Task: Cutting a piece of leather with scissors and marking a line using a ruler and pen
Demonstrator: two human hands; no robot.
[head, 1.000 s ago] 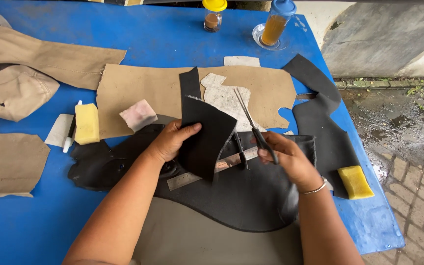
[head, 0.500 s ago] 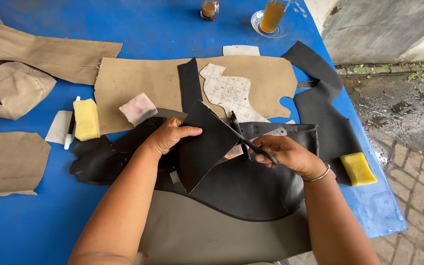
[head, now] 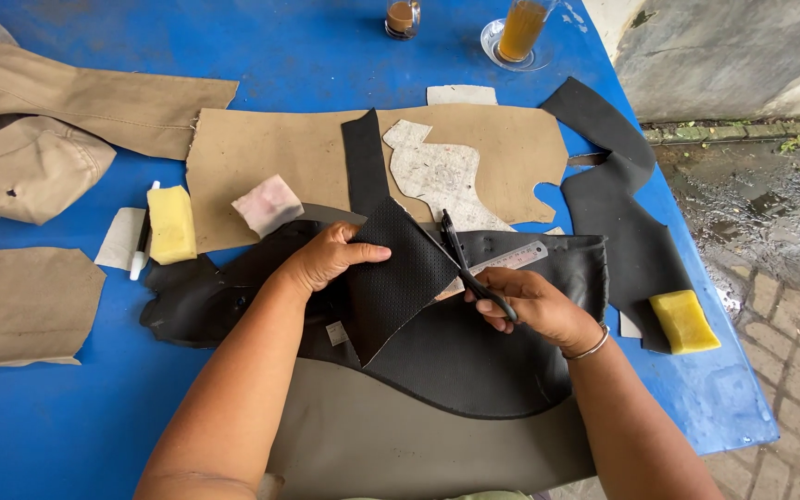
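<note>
Head view, looking down on a blue table (head: pixel 76 426) strewn with cut pieces. Left hand (head: pixel 326 257) closed on a black perforated piece (head: pixel 391 278), thumb on top, the fingers beneath it hidden. Piece held tilted just above a large black sheet (head: pixel 474 352), its lower corner pointing toward the body. Right hand (head: pixel 530 304) wrapped around black scissors (head: pixel 463 264), handles buried in the fist, blades pointing up and away and touching the right edge of the perforated piece; whether the blades are parted, hard to tell. Partly covered beneath the blades, a metal ruler (head: pixel 511 259), only its right half showing. Under the black sheet a grey sheet (head: pixel 391 444), cut off by the bottom edge. Beyond the hands, a tan sheet (head: pixel 261 153) with a pale speckled pattern piece (head: pixel 442 176) and a narrow black strip (head: pixel 365 162) lying on it. Left of the hands, a yellow sponge (head: pixel 170 224), a white marker (head: pixel 141 231) half tucked beside it, and a pinkish block (head: pixel 268 204). At right, a second yellow sponge (head: pixel 684 320) on curved black pieces (head: pixel 622 213). At the far edge, two glasses of brown drink (head: pixel 522 28), tops cut off. Tan fabric (head: pixel 30 167) at left, cropped by the frame.
</note>
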